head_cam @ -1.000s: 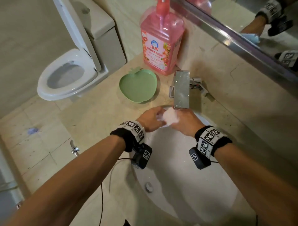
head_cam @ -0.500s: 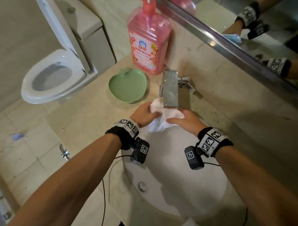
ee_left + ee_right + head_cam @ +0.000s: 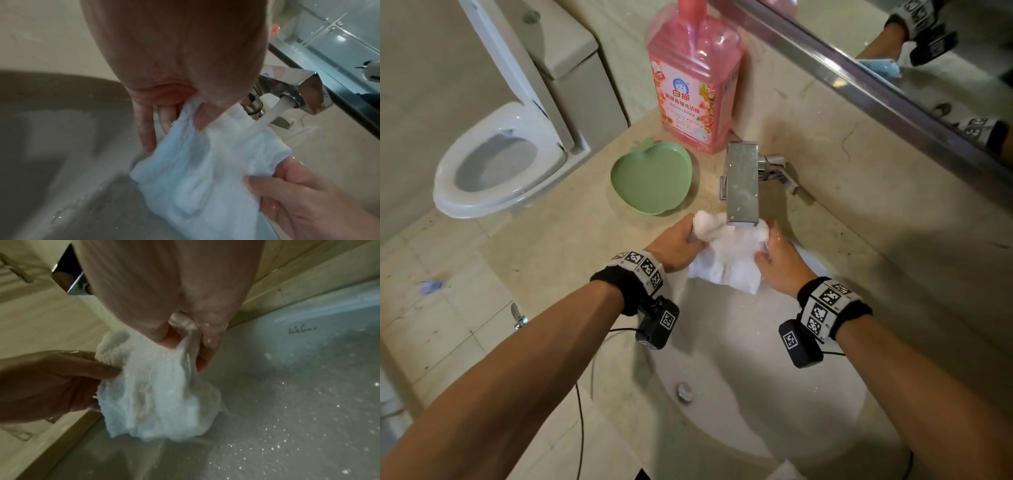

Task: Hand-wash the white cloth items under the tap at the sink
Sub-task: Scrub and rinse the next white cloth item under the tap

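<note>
Both hands grip one wet white terry cloth (image 3: 726,257) at centre frame in the head view, stretched between them over the back of the pale round sink basin (image 3: 756,394). Left hand (image 3: 676,245) pinches the cloth's upper left edge between thumb and curled fingers (image 3: 145,129), a bunched lump of fabric poking up above its knuckles. Right hand (image 3: 779,262) clamps the opposite edge, its thumb (image 3: 273,185) pressed over the fabric in the left wrist view, and a wrung fold trails out of its closed fist in the right wrist view. Directly above the cloth stands the square chrome tap (image 3: 743,185), and a stream of water (image 3: 273,112) runs from its spout onto the cloth's top. Droplets speckle the basin wall at lower right of the right wrist view. Left of the tap on the beige stone counter (image 3: 558,246) lies a green apple-shaped dish (image 3: 650,178); behind it at top centre stands a pink pump bottle of liquid soap (image 3: 693,85). A white toilet (image 3: 493,164) fills the upper left, and a mirror edge (image 3: 876,92) crosses the upper right.
</note>
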